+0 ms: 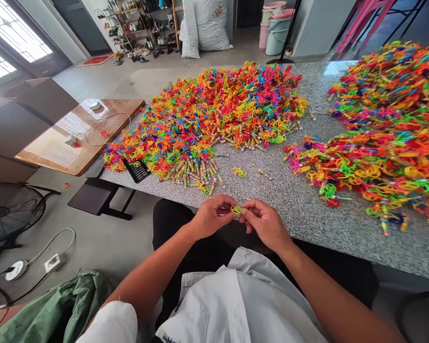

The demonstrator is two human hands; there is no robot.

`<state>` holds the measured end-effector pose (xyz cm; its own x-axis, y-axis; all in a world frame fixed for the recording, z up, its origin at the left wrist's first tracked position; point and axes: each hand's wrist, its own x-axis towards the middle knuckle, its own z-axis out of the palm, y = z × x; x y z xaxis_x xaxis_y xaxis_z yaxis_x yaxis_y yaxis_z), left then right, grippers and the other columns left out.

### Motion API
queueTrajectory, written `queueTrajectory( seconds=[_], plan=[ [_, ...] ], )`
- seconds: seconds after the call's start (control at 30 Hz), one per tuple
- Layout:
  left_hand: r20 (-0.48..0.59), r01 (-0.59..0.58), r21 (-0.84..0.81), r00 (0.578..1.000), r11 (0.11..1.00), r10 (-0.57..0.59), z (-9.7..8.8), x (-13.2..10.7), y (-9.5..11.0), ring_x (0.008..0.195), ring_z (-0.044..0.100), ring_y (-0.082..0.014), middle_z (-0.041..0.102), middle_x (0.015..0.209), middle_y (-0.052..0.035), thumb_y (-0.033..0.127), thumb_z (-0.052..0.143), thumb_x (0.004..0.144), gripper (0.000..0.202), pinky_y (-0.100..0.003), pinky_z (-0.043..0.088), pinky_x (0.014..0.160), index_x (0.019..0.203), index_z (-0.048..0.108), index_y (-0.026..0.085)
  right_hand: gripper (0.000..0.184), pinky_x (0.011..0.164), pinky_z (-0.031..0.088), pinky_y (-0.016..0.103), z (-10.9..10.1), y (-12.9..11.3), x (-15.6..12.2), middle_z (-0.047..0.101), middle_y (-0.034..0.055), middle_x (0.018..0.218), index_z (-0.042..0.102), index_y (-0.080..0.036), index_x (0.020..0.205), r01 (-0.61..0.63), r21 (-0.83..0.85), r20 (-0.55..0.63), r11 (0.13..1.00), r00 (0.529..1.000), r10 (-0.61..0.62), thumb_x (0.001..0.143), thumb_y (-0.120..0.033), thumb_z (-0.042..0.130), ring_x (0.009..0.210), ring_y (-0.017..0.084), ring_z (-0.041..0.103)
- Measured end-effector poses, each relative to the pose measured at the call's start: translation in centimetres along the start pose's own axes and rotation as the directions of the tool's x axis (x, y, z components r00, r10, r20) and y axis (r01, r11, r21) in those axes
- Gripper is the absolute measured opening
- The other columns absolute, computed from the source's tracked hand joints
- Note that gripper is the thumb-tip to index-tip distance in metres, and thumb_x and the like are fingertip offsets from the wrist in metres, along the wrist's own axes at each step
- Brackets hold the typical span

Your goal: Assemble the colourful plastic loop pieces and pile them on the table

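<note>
Both my hands meet just over the near edge of the table, fingertips pinched together. Between the fingers of my left hand (214,216) is a small yellow-green looped plastic piece (236,209). My right hand (266,223) pinches the same piece from the other side; its exact shape is partly hidden by the fingers. On the tabletop beyond lie a similar yellow-green looped piece (239,172) and a short striped tube (264,174). A cluster of such striped tubes (195,172) lies to the left, in front of a large pile of bright plastic pieces (214,109).
A second colourful pile (389,143) covers the right of the speckled stone table (260,159). A black slotted tray (137,170) sits at the left edge. Farther left are a wooden board (67,138), a fan (10,212) and a power strip (55,262) with cords on the floor.
</note>
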<state>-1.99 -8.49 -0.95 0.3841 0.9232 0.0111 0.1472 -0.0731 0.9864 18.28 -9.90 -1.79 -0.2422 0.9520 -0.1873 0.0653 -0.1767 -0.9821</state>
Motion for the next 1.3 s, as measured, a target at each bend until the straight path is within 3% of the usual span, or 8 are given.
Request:
queueTrajectory(
  seconds=[0.43, 0.63, 0.97, 1.1, 1.3],
  plan=[
    [-0.010, -0.129, 0.207, 0.991, 0.970, 0.134, -0.15, -0.12, -0.32, 0.091, 0.072, -0.0162, 0.075, 0.102, -0.0094, 0.036, 0.070, 0.092, 0.022, -0.027, 0.061, 0.079, 0.099, 0.073, 0.016, 0.027, 0.051, 0.046, 0.027, 0.14, 0.00, -0.06, 0.071, 0.0000, 0.069, 0.064, -0.022, 0.095, 0.001, 0.031, -0.019, 1.000, 1.000, 0.000, 0.091, -0.049, 0.068, 0.047, 0.013, 0.057],
    [0.000, -0.232, 0.292, 0.970, 0.928, 0.243, -0.08, -0.29, -0.38, 0.092, 0.073, -0.0158, 0.075, 0.105, -0.0101, 0.033, 0.068, 0.095, 0.018, -0.026, 0.062, 0.078, 0.101, 0.073, 0.016, 0.028, 0.051, 0.047, 0.028, 0.56, -0.21, -0.35, 0.071, 0.0008, 0.069, 0.065, -0.023, 0.093, 0.000, 0.061, -0.061, 0.998, 0.998, 0.004, 0.092, -0.051, 0.067, 0.047, 0.013, 0.058],
    [0.046, -0.378, 0.448, 0.915, 0.810, 0.402, -0.34, -0.62, -0.48, 0.098, 0.075, -0.0169, 0.078, 0.106, -0.0096, 0.029, 0.065, 0.097, 0.016, -0.028, 0.060, 0.089, 0.106, 0.073, 0.018, 0.027, 0.051, 0.049, 0.027, 0.72, 0.23, -0.45, 0.069, -0.0008, 0.068, 0.065, -0.023, 0.095, 0.016, 0.207, -0.006, 0.978, 1.000, -0.015, 0.091, -0.049, 0.069, 0.049, 0.013, 0.058],
    [0.080, -0.418, 0.528, 0.891, 0.739, 0.447, -0.40, -0.75, -0.49, 0.097, 0.075, -0.0173, 0.078, 0.105, -0.0094, 0.027, 0.064, 0.098, 0.017, -0.028, 0.060, 0.089, 0.108, 0.073, 0.018, 0.029, 0.049, 0.048, 0.026, 0.72, -0.04, -0.41, 0.069, -0.0003, 0.067, 0.066, -0.021, 0.095, -0.035, 0.294, 0.048, 0.955, 0.999, 0.022, 0.088, -0.049, 0.072, 0.047, 0.012, 0.058],
    [0.073, -0.403, 0.519, 0.900, 0.754, 0.431, -0.23, -0.37, -0.93, 0.093, 0.075, -0.0169, 0.078, 0.103, -0.0097, 0.030, 0.060, 0.100, 0.021, -0.028, 0.061, 0.086, 0.110, 0.074, 0.018, 0.031, 0.041, 0.048, 0.023, 1.00, -0.33, -0.09, 0.066, -0.0015, 0.063, 0.066, -0.020, 0.085, -0.221, 0.525, 0.097, 0.822, 0.975, 0.200, 0.076, -0.045, 0.083, 0.042, 0.009, 0.051]
  ],
)
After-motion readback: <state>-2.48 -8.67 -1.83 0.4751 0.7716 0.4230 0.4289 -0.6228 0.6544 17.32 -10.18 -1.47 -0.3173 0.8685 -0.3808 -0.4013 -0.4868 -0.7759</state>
